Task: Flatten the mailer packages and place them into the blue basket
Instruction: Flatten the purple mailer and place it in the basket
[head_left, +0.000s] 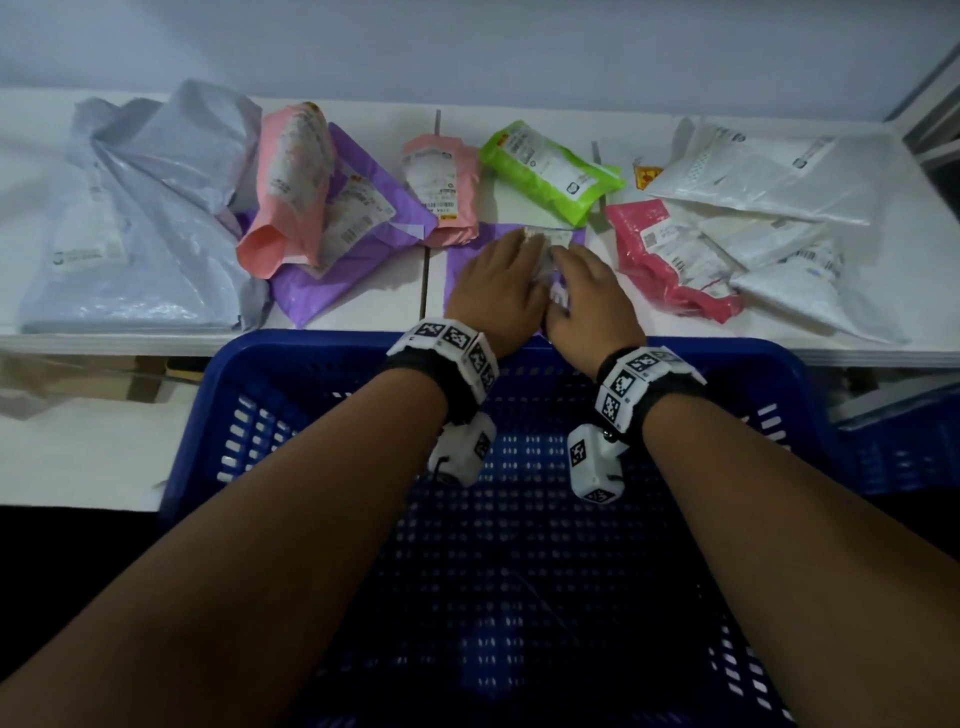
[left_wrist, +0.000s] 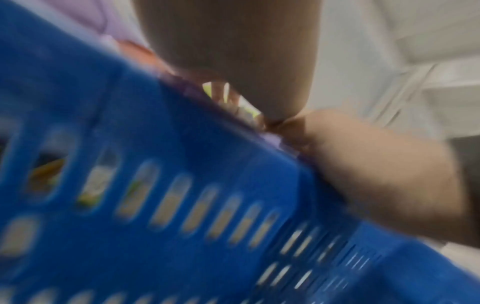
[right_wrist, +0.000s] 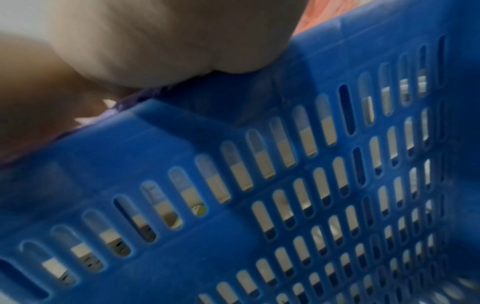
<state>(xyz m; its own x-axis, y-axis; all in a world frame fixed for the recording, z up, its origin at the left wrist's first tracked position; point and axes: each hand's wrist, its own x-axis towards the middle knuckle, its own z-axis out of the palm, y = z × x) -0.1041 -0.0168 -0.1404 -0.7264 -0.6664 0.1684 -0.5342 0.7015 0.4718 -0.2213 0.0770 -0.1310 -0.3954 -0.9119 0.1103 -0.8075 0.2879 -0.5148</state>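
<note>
A purple mailer (head_left: 464, 261) lies flat at the table's front edge, just beyond the blue basket (head_left: 311, 349). My left hand (head_left: 498, 280) and right hand (head_left: 589, 296) rest side by side on it, palms down, covering most of it. Their fingertips meet over its crumpled white label (head_left: 558, 238). Both wrist views are blurred. The left wrist view has my palm (left_wrist: 233, 51) above the basket wall (left_wrist: 155, 185) and a lilac strip of the mailer (left_wrist: 270, 136). The right wrist view has my palm (right_wrist: 168, 41) at the basket rim (right_wrist: 233, 144).
More mailers lie across the white table: a big grey one (head_left: 140, 218) at the left, a pink one (head_left: 291, 182) on a second purple one (head_left: 353, 244), a small pink one (head_left: 441, 187), a green one (head_left: 550, 171), a red one (head_left: 670, 254) and white ones (head_left: 769, 176).
</note>
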